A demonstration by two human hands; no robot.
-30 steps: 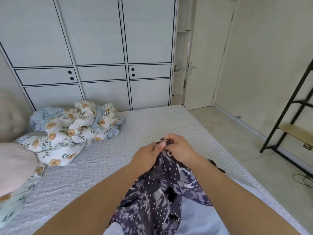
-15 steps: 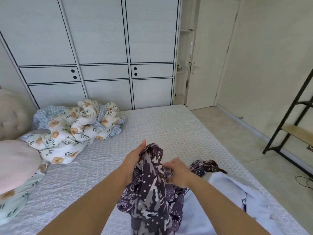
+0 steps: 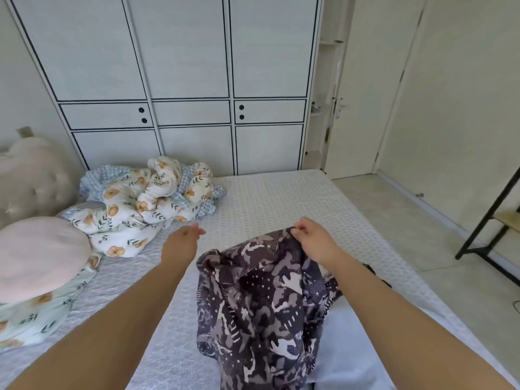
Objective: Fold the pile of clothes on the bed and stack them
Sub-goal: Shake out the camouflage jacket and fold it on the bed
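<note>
**One patterned garment held up over the bed**

A bed covered by a pale textured sheet is seen from its near side, with a white wardrobe of panelled doors standing at its far edge. A cream door and a tiled floor are seen to the right, where part of a black metal shelf frame is also visible.

One dark patterned garment is held above the near part of the bed, hanging down in loose folds. Its upper edge is pinched by the fingers of the right hand. The left hand is held apart from the garment, over the sheet, its fingers straight and nothing gripped.

One crumpled heap of floral and checked bedding is seen at the far left of the bed. Two pale pink cushions are counted at the left edge, one tufted and one round. A pale blue cloth is partly seen beneath the garment.
</note>
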